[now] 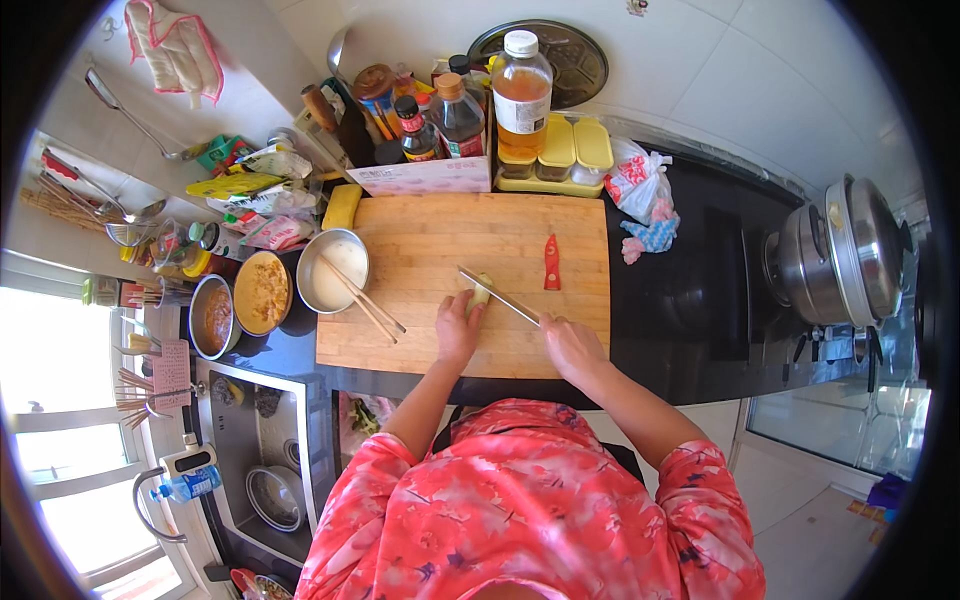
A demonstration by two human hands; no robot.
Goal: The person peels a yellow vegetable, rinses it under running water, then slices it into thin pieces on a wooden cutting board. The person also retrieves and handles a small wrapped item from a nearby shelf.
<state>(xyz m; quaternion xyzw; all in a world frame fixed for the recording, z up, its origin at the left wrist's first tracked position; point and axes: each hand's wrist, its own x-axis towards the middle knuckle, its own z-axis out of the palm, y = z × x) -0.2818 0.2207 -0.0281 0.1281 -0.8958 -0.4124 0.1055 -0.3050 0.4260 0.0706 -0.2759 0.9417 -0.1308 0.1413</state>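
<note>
My left hand (458, 328) grips a short pale-green vegetable piece (480, 292) against the wooden cutting board (420, 232). In my right hand (572, 346) is the handle of a kitchen knife (501, 295). Its blade slants across the vegetable, just ahead of my left fingertips; whether it has cut in cannot be made out. A flat red plastic tool (552, 262) with holes lies on the board, up and right of the knife. At the board's left edge stands a metal bowl (302, 279) of whitish liquid, with a pair of wooden chopsticks (367, 304) resting over its rim.
Left of the board are a bowl of yellowish food (262, 292), another metal bowl (215, 316) and a sink (259, 442). Bottles in a carton (420, 176), a tall bottle (521, 97) and yellow-lidded containers (574, 150) line the back. Stacked pots (832, 255) stand far right.
</note>
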